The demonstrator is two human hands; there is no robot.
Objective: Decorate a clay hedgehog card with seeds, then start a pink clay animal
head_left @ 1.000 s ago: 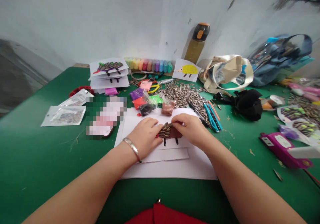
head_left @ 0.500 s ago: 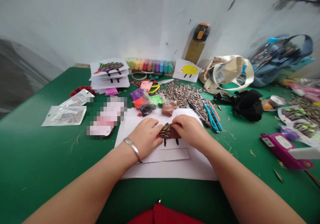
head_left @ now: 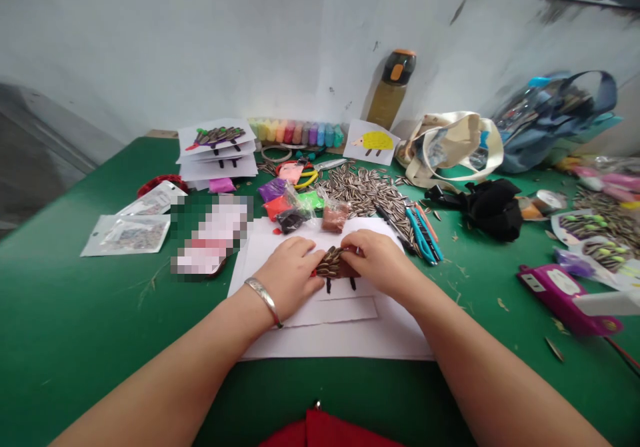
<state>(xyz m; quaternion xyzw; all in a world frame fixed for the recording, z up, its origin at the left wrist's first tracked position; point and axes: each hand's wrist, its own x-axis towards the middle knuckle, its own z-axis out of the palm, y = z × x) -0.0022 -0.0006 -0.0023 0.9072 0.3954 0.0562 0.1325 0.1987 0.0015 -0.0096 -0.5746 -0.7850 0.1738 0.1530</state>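
Observation:
A small hedgehog picture lies on white paper point(head_left: 345, 308) in front of me. Its brown clay body point(head_left: 349, 270) has overlapping sunflower seeds point(head_left: 329, 264) on the left part, with black legs below and a bit of red at the left end. My left hand point(head_left: 293, 272) rests on the paper with fingers stretched out, its thumb and forefinger beside the red end. At the right edge of the seeds, my right hand point(head_left: 373, 260) is closed in a pinch over the clay. Whatever its fingertips hold is hidden.
Behind the paper are bagged clay lumps point(head_left: 335, 216), a heap of loose seeds point(head_left: 360, 187), and scissors point(head_left: 423, 234). Stacked hedgehog cards point(head_left: 217, 150) stand at the back left. A bottle point(head_left: 390, 90) leans on the wall. A purple device point(head_left: 565, 300) lies right.
The view has shifted slightly. Both hands stay at the hedgehog picture, the right fingers still pinched at the edge of the seeds.

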